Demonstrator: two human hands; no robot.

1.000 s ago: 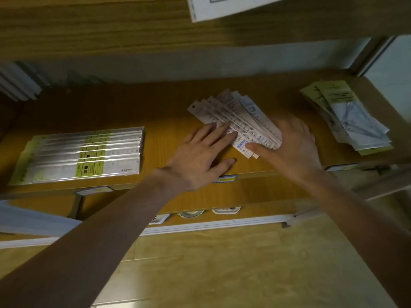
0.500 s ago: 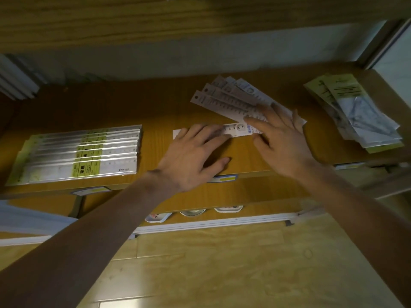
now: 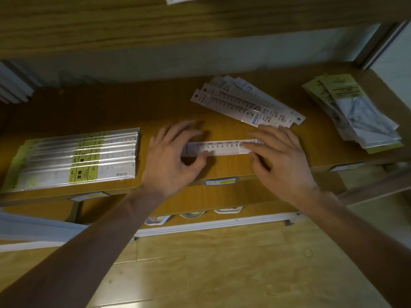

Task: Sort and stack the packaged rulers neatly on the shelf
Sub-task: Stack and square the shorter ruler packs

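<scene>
Head view looks down on a wooden shelf [image 3: 182, 103], whose front edge [image 3: 278, 171] runs from left to right just below both hands. One single packaged ruler [image 3: 222, 147] lies flat near this front edge, at the middle of the shelf, and its long axis runs from 9 to 3 o'clock, almost parallel to the edge; the printed numbers rise toward 3 o'clock. The left hand [image 3: 172, 162] is at the ruler's 9 o'clock end, with fingers bent, and pinches the package between thumb and fingertips. The right hand [image 3: 281, 161] lies on the 3 o'clock end with fingers nearly straight and spread, pressing the ruler down on the board. At 1 o'clock from the single ruler, a fanned pile of packaged rulers [image 3: 246, 103] lies slanted, its long axis going from 10 to 4 o'clock; its near end is just beside the right fingers. At 9 o'clock, a neat stack of long rulers with yellow labels [image 3: 82, 157] lies parallel to the front edge, near the left hand but apart from it. At 3 o'clock, by the shelf's right end, a loose heap of green-backed packets [image 3: 355, 112] rests. Bare board stays open behind the single ruler, toward 11 o'clock, up to the back wall [image 3: 155, 63]. An upper shelf board [image 3: 155, 25] hangs over the top.
</scene>
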